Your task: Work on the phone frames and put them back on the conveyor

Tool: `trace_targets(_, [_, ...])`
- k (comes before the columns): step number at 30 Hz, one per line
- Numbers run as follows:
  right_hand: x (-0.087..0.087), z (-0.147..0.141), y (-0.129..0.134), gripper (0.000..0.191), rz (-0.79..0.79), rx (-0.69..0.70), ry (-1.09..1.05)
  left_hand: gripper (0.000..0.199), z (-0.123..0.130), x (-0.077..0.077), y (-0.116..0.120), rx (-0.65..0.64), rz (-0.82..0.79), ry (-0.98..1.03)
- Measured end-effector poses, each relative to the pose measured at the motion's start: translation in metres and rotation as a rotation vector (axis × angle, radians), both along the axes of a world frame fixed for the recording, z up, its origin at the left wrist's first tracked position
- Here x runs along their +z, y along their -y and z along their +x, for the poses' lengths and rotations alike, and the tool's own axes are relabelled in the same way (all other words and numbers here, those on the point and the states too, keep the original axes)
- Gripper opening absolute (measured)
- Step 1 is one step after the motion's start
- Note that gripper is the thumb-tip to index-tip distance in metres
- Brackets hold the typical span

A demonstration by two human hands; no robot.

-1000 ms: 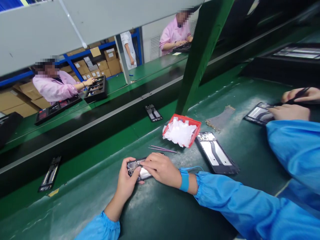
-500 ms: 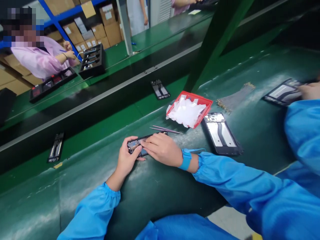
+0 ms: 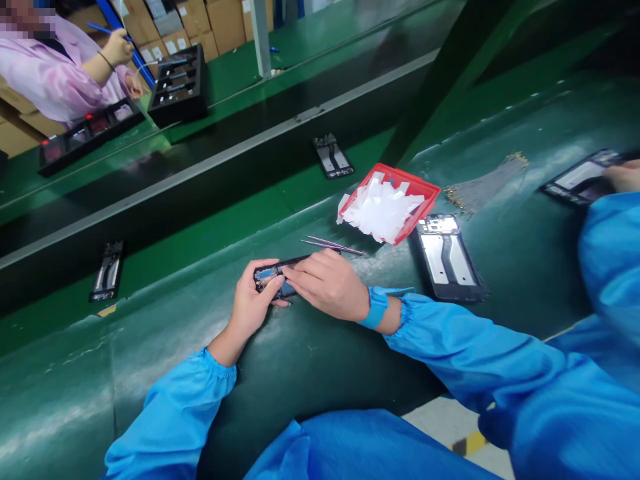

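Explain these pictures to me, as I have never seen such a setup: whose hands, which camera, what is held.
There is no robot: a camera worn on a person's head looks forward and down at that person's bare left hand and right hand. The left holds a flat black rectangular electronic device; the right reaches over it, but whether it pinches anything is too small to tell. On the green work surface lie thin purple tweezers, a red plastic tray of white strips and another black device with silver panels.
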State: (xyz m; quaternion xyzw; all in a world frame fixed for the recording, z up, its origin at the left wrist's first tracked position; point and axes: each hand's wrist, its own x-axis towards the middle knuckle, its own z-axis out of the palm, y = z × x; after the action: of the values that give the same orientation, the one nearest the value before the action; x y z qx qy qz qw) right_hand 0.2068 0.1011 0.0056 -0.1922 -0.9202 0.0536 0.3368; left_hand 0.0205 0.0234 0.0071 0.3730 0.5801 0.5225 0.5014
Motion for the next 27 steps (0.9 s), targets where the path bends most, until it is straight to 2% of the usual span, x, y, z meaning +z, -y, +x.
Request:
trace_targets(4, [0.000, 0.000, 0.000, 0.019, 0.040, 0.000, 0.003, 0.050, 0.000, 0.001, 0.000, 0.022, -0.016, 0.030])
trace_targets(7, [0.001, 0.000, 0.001, 0.021, -0.004, 0.006, 0.003, 0.048, 0.000, 0.000, -0.001, 0.032, -0.022, 0.025])
trace_targets(10, [0.001, -0.001, 0.001, 0.020, -0.037, 0.006, -0.006, 0.048, 0.002, -0.001, -0.001, 0.036, -0.018, 0.000])
trace_targets(16, [0.003, -0.003, 0.002, 0.022, 0.000, 0.000, -0.005, 0.045, -0.005, 0.002, -0.001, 0.042, 0.022, -0.087])
trace_targets(19, [0.003, -0.002, -0.001, 0.023, -0.089, 0.003, -0.126, 0.045, -0.021, 0.005, -0.004, 0.069, 0.041, -0.142])
trace_targets(22, [0.001, -0.001, -0.009, 0.030, -0.222, -0.152, -0.247, 0.048, -0.036, 0.005, -0.009, 0.124, 0.056, -0.182])
trace_targets(24, [-0.003, -0.001, -0.017, 0.037, -0.298, -0.247, -0.235, 0.049, -0.041, 0.004, -0.011, 0.143, 0.063, -0.189])
trace_targets(27, [-0.009, -0.001, -0.026, 0.041, -0.395, -0.275, -0.181, 0.050, -0.042, 0.001, -0.012, 0.145, 0.072, -0.191])
